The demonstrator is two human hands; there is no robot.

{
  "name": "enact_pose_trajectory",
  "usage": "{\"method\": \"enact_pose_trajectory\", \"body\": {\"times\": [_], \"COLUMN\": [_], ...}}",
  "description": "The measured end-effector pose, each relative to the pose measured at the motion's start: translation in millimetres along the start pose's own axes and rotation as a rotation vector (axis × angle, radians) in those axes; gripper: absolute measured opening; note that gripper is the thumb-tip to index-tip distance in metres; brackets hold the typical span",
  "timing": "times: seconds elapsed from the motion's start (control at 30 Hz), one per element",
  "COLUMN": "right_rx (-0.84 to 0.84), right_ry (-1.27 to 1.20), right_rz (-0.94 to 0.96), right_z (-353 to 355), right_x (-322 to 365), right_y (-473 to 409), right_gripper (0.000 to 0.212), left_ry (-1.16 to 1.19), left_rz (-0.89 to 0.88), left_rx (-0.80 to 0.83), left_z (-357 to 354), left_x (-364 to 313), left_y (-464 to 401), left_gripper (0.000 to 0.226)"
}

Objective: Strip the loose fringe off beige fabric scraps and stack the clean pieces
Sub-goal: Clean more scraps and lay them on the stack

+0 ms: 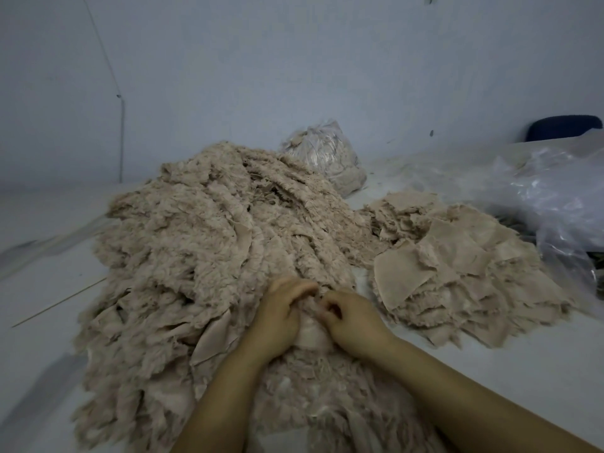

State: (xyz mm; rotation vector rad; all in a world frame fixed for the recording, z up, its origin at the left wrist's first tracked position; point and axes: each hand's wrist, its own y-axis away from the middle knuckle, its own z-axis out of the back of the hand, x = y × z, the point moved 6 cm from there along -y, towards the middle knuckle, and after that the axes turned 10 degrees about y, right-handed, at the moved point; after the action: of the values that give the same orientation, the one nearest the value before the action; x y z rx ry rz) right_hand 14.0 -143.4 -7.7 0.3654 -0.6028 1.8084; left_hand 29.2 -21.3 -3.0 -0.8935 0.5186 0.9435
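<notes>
Head camera looks down on a pale work surface (490, 371) where I see a big heap of fringed beige scraps (196, 256) filling the middle and left. At its near edge both hands meet on one scrap (310, 335). My left hand (281, 318) has its fingers curled over the fuzzy edge of that piece, gripping it. My right hand (353, 322) sits just beside it, thumb and fingers pinching at the fringe where the two hands come together; the exact strands caught there are too blurred for me to make out. Both forearms reach in from the bottom of the view, lying over more fringed cloth.

To the right of the heap, apart from it, lies a lower stack of flatter, cleaner pieces (457, 266). Behind the heap, near the wall (294, 60), stands a knotted clear bag stuffed with beige material (327, 155). Loose clear plastic sheeting (539, 197) is bunched at the far right, touching the stack's far side.
</notes>
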Motion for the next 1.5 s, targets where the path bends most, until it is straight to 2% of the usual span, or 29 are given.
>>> {"method": "enact_pose_trajectory", "body": {"times": [0.03, 0.1, 0.2, 0.27, 0.37, 0.43, 0.47, 0.53, 0.6, 0.63, 0.7, 0.77, 0.83, 0.87, 0.97, 1.03, 1.07, 1.1, 1.17, 1.27, 1.3, 1.33, 1.43, 1.5], "right_rx": [0.007, 0.079, 0.086, 0.052, 0.013, -0.109, -0.152, -0.173, -0.173, -0.18, -0.2, -0.209, -0.231, -0.249, -0.297, -0.217, -0.158, -0.122, -0.172, -0.447, -0.518, -0.544, -0.41, -0.315], "right_ry": [-0.063, -0.179, -0.355, -0.451, -0.294, -0.192, -0.166, -0.142, -0.176, -0.216, -0.312, -0.422, -0.523, -0.553, -0.593, -0.611, -0.609, -0.62, -0.672, -0.623, -0.66, -0.7, -0.679, -0.718], "right_rz": [0.014, 0.043, -0.005, -0.064, -0.034, 0.009, 0.009, 0.0, 0.017, 0.016, -0.028, -0.099, -0.144, -0.169, -0.197, -0.221, -0.246, -0.265, -0.256, -0.313, -0.335, -0.337, -0.267, -0.244], "right_z": [2.6, 4.3, 9.4, 12.5, 9.8, 17.0, 20.7, 24.0, 25.5, 26.0, 29.6, 33.0, 32.2, 31.3, 31.1, 25.2, 19.7, 16.4, 17.0, 40.0, 47.1, 50.9, 40.3, 22.1], "right_x": [0.4, -0.1, -8.6, -10.5, -6.4, -3.3, -5.2, -10.4, -11.1, -10.8, -11.2, -12.8, -13.4, -13.8, -13.3, -11.9, -13.0, -12.2, -10.5, -27.1, -34.7, -42.4, -36.5, -25.5], "right_y": [1.9, 8.3, 13.1, 13.5, 11.8, 11.5, 12.0, 16.1, 23.6, 26.4, 27.3, 24.2, 23.8, 25.4, 32.4, 32.4, 31.2, 30.6, 26.9, 24.6, 25.1, 23.6, 21.8, 21.8], "right_gripper": [0.019, 0.023, 0.021, 0.013, 0.028, 0.019, 0.021, 0.033, 0.034, 0.032, 0.026, 0.017, 0.025, 0.028, 0.024, 0.023, 0.031, 0.037, 0.03, 0.032, 0.032, 0.033, 0.031, 0.031], "left_ry": [-0.125, -0.265, -0.265, -0.238, -0.197, -0.157, -0.147, -0.131, -0.098, -0.042, 0.279, 0.601, 0.652, 0.686, 0.841, 0.806, 0.768, 0.741, 0.691, 0.584, 0.603, 0.636, 0.776, 0.885], "left_rz": [-0.047, -0.05, -0.065, -0.082, -0.126, -0.142, -0.135, -0.084, 0.032, 0.094, 0.149, 0.251, 0.291, 0.298, 0.283, 0.198, 0.162, 0.151, 0.155, 0.17, 0.207, 0.259, 0.411, 0.426], "left_rx": [0.06, 0.06, -0.048, -0.041, 0.023, 0.058, 0.065, 0.019, -0.098, -0.151, -0.199, -0.076, -0.023, -0.06, -0.164, -0.096, -0.051, -0.027, -0.062, -0.141, -0.142, -0.134, -0.005, 0.128], "left_z": [-2.8, -2.8, 3.0, 2.4, -5.0, -8.7, -9.4, -3.8, 7.7, 13.2, 13.7, -6.3, -22.0, -22.8, -15.9, -14.9, -17.3, -20.5, -22.3, -15.2, -13.9, -13.6, -26.0, -41.2], "left_x": [1.9, 8.8, 3.3, -4.2, -15.3, -18.5, -18.3, -12.5, -4.6, -2.7, -4.5, -10.1, -12.4, -14.0, -15.8, -20.6, -22.5, -24.2, -22.3, -16.2, -12.0, -9.0, -2.6, -6.8], "left_y": [0.2, 0.4, -0.5, -2.6, 0.1, 4.8, 5.9, 2.7, -1.2, -1.9, 0.5, 4.5, 8.5, 9.3, 9.5, 8.6, 8.9, 9.2, 8.1, 4.2, 4.1, 4.9, 9.2, 12.7], "left_gripper": [0.052, 0.045, 0.033, 0.031, 0.029, 0.028, 0.027, 0.022, 0.026, 0.026, 0.018, 0.024, 0.02, 0.012, 0.013, 0.011, 0.011, 0.015, 0.025, 0.015, 0.016, 0.027, 0.06, 0.058]}}
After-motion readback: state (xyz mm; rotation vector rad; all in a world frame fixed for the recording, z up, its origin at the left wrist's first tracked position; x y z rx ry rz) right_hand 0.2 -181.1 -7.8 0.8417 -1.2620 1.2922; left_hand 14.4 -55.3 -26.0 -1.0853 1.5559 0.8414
